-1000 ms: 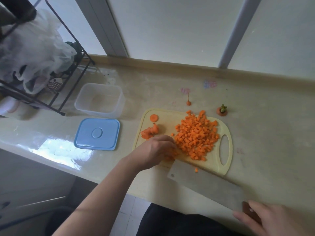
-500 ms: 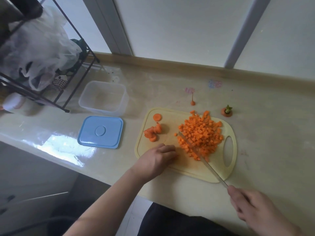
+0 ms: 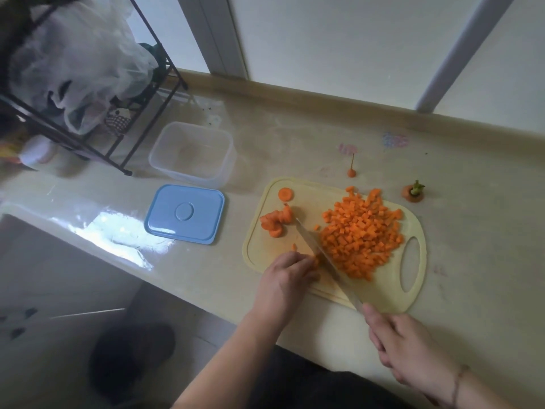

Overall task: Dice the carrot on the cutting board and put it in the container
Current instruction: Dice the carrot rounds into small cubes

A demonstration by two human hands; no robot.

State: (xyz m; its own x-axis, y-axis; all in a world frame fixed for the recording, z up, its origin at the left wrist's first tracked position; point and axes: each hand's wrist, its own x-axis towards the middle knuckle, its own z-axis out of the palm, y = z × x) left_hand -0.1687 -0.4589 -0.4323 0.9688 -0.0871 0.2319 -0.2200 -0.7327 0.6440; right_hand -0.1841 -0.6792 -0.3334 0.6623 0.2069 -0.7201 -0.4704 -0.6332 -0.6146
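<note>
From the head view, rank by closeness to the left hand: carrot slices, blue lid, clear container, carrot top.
1. carrot slices, just beyond the left hand
2. blue lid, to its left
3. carrot top, far right
4. clear container, far left

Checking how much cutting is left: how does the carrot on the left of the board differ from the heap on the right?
The carrot slices are round discs; the diced carrot pile is small cubes. The slices are few, the pile holds many pieces. The slices lie left of the knife, the pile right of it, touching the blade. Both are orange and lie on the yellow cutting board.
</note>
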